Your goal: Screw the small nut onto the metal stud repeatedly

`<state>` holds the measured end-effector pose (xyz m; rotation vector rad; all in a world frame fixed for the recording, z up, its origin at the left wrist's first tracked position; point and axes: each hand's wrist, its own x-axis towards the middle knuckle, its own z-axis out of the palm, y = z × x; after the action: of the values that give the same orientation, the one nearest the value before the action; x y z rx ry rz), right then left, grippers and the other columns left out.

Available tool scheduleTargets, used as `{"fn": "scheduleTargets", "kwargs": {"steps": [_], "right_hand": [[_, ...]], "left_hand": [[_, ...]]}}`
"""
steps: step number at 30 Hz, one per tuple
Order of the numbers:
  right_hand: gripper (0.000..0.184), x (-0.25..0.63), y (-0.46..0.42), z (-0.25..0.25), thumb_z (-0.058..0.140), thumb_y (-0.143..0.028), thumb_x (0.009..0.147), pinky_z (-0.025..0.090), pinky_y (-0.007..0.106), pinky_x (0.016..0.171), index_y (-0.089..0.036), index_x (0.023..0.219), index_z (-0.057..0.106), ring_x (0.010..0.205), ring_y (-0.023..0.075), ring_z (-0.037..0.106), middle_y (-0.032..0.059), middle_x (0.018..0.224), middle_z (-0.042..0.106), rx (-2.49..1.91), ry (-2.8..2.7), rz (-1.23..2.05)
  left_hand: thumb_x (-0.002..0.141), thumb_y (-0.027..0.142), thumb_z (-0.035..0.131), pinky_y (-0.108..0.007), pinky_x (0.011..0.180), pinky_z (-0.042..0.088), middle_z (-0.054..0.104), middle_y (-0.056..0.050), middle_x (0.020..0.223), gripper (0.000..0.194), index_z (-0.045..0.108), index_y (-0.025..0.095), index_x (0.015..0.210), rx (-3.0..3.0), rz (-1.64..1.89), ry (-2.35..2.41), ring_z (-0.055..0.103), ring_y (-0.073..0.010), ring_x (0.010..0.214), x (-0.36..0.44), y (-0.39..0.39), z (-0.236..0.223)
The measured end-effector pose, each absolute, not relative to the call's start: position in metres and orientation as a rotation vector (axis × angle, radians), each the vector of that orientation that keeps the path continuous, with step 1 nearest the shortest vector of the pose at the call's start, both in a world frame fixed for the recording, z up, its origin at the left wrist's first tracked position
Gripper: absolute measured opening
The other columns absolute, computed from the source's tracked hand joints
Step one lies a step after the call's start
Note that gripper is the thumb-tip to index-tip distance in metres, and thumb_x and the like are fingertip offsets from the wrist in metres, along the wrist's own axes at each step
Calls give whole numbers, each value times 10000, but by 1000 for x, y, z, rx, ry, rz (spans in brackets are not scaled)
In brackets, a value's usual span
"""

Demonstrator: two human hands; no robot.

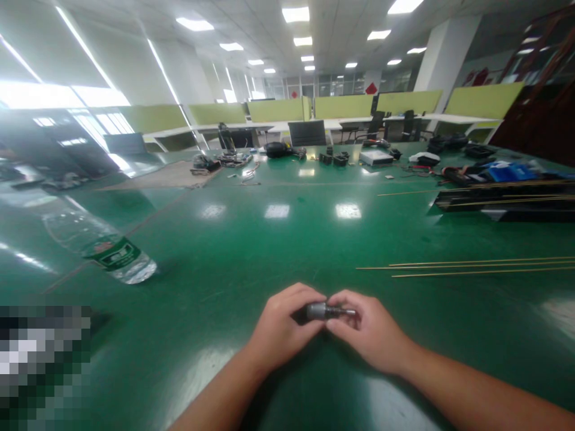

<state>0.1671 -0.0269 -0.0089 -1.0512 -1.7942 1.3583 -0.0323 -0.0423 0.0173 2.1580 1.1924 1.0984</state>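
Note:
A small dark grey cylindrical piece with a thin metal shaft [318, 310] lies level between my two hands, its shaft pointing right. I cannot make out its exact kind. My left hand [287, 320] curls around the thick end, thumb below and fingers above. Around the thinner end closes my right hand [371, 329], with its thumb and fingertips near the shaft. The fingertips of both hands almost meet at the middle of the piece. Both hands are just over the green tabletop [251, 251].
A clear water bottle with a green label [117, 254] is at the left. Thin brass-coloured rods [471, 267] lie to the right. Behind them are a black tray-like object [467, 203] and a blue item [510, 170]. Several small parts and tools line the far side. A pixelated patch covers the lower left.

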Motion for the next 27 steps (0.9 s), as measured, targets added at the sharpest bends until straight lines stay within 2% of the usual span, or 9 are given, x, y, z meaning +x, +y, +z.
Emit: {"fn": "scheduleTargets", "kwargs": {"steps": [4,9,14,27], "right_hand": [[162,168,-27,-10,660,-234,815,408,233,581,-181,968,672,613,125,530,-9,741,633,-1033,-1799,1368],[162,170,-25,-10,649,-257,839,470,264,681,-183,971,704,749,170,619,34,877,702,-1019,-1805,1328],[141,169,-23,-7,665,-264,832,492,286,730,-182,921,737,791,190,645,43,871,718,-1058,-1802,1269],[111,170,-22,-5,679,-240,805,473,270,680,-176,876,735,759,180,630,33,826,691,-1086,-1797,1244]], "left_hand": [[754,133,734,-250,765,507,709,-28,917,221,712,210,960,2164,1104,1183,651,-145,842,-31,-43,17],[764,142,731,-250,761,508,711,-25,911,212,714,215,963,2159,1113,1203,651,-143,839,-30,-43,17],[762,161,738,-271,755,517,717,-43,902,194,723,206,950,2142,1107,1217,658,-163,834,-28,-44,17],[733,161,769,-268,751,524,725,-40,902,226,729,208,950,2130,1114,1244,668,-163,826,-30,-44,16]]}}
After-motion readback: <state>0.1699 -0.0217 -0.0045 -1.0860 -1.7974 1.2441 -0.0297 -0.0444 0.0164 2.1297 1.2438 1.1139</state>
